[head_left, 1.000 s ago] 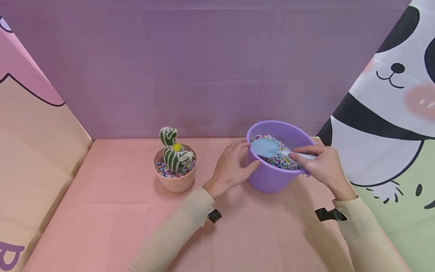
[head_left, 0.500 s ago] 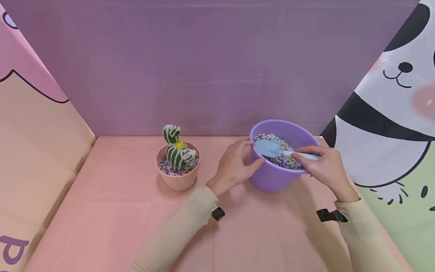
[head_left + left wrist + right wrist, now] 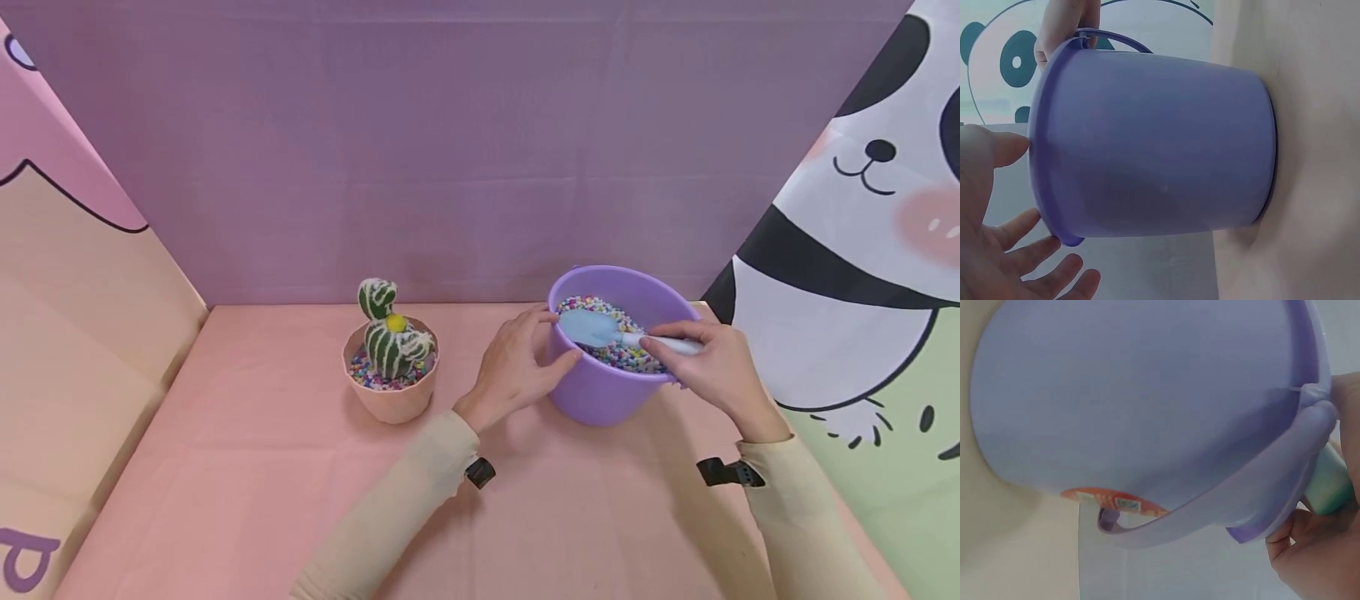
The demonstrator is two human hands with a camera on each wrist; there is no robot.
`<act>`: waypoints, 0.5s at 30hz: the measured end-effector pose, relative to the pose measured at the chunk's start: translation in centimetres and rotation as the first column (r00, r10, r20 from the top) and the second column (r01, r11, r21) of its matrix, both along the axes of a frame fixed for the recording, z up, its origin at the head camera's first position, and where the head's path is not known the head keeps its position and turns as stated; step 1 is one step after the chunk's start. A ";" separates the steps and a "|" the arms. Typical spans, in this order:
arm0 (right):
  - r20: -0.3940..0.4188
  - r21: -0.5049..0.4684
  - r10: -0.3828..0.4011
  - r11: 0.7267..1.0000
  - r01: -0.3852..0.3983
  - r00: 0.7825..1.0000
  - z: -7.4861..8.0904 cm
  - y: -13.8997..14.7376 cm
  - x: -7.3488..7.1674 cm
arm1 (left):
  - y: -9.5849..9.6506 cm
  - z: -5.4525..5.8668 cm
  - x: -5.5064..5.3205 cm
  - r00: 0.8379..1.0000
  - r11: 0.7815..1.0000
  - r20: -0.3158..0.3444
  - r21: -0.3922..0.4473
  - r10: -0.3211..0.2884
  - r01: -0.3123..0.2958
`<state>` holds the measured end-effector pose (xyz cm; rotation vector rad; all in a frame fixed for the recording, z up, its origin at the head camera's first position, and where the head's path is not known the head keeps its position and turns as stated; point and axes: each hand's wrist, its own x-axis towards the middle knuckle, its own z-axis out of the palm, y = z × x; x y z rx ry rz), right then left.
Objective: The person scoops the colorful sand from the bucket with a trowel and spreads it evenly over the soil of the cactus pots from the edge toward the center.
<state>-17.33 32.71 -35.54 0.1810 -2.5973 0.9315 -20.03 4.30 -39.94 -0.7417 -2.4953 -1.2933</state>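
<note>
A purple bucket [image 3: 600,404] stands on the pink tabletop, holding small multicoloured beads [image 3: 626,360]. My right hand [image 3: 712,362] grips the white handle of a garden trowel at the bucket's right side. The light blue trowel blade [image 3: 587,327] lies over the beads, its tip near the left rim. On that left rim, my left hand [image 3: 517,362] rests its thumb and fingertips, fingers spread. In the left wrist view, the thumb and fingertips of the left hand [image 3: 991,237] touch the bucket's lip [image 3: 1038,150]. Part of the trowel handle [image 3: 1329,481] shows in the right wrist view.
Left of the bucket stands a peach flowerpot [image 3: 393,406] with a knitted-looking cactus [image 3: 388,352] set in coloured beads. A purple backdrop [image 3: 450,167] rises behind the table, and a panda-print sheet [image 3: 840,333] lines the right. The bucket's handle [image 3: 1229,494] hangs down its side.
The view sways slightly. Both hands, the trowel and the bucket keep the same places relative to one another.
</note>
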 end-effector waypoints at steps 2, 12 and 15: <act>-0.016 -0.016 0.001 1.000 -0.001 1.000 0.4 -0.1 0.0 | -0.3 0.3 0.1 1.000 1.000 -0.011 -0.013 -0.014 0.013; -0.281 -0.063 -0.157 0.987 0.145 0.947 3.2 -2.3 2.2 | -6.6 4.4 3.6 0.996 0.995 -0.092 -0.103 -0.022 0.013; -0.285 -0.022 -0.148 0.989 0.148 0.947 4.3 -3.2 3.1 | -9.9 5.6 5.1 0.974 0.998 -0.226 -0.064 0.008 -0.024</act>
